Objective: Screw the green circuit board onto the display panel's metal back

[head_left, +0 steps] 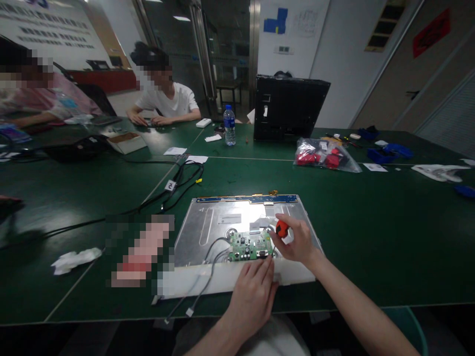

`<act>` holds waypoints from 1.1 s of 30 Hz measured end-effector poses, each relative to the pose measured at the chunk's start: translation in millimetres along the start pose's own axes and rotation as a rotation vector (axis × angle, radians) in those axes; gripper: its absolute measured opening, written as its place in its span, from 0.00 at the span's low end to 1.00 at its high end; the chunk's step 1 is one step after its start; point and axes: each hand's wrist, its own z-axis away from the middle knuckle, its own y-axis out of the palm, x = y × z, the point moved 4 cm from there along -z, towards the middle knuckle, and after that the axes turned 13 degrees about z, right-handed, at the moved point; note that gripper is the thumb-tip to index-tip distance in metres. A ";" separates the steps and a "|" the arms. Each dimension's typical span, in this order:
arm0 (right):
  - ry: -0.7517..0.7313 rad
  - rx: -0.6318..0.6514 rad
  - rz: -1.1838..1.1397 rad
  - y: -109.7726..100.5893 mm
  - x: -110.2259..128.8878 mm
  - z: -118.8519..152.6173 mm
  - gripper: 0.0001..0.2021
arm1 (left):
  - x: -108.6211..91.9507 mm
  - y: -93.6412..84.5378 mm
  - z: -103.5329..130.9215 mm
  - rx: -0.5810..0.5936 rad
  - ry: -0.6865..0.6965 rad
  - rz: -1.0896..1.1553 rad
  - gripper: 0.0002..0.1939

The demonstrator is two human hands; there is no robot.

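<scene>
A metal-backed display panel (193, 232) lies face down in front of me, with a blue circuit strip (247, 199) along its far edge. On its middle sits a green circuit board (247, 242) with grey cables (213, 267) running off to the left. My right hand (297, 242) is closed around the red-and-black handle of a screwdriver (282, 228) at the board's right side; the tip is hard to make out. Fingers extended, my left hand (254, 291) rests at the near edge of the board and seems to hold nothing.
Black cables (181, 173) trail across the green table (371, 237). Behind the panel stand a black monitor (291, 106), a water bottle (229, 126) and a bag of red parts (326, 155). Crumpled tissue (76, 259) lies left. Two people sit at the far left.
</scene>
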 end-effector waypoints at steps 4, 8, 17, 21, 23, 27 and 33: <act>0.003 0.008 -0.020 1.3 -0.2 -0.9 0.20 | 0.4 0.3 0.0 0.006 -0.001 0.000 0.17; -0.007 0.047 -0.059 -0.5 -0.6 -2.6 0.21 | 0.9 1.0 0.1 0.010 -0.004 -0.005 0.17; -0.004 0.080 -0.126 -5.4 0.1 -7.5 0.23 | 0.8 -0.4 -0.4 0.007 -0.009 -0.007 0.17; 0.000 0.050 -0.088 -4.8 1.1 -6.4 0.22 | 0.4 -1.3 -0.3 0.005 0.003 -0.003 0.17; 0.002 0.035 -0.073 -3.5 0.8 -5.1 0.21 | 0.3 -1.3 -0.4 0.006 0.006 -0.001 0.17; 0.005 0.019 -0.055 -0.7 -0.5 -3.3 0.19 | 0.7 -0.5 -0.6 0.016 -0.004 -0.001 0.17; 0.013 0.030 -0.036 -1.2 -2.0 -3.7 0.17 | 1.0 -0.6 -0.6 0.005 0.005 -0.001 0.17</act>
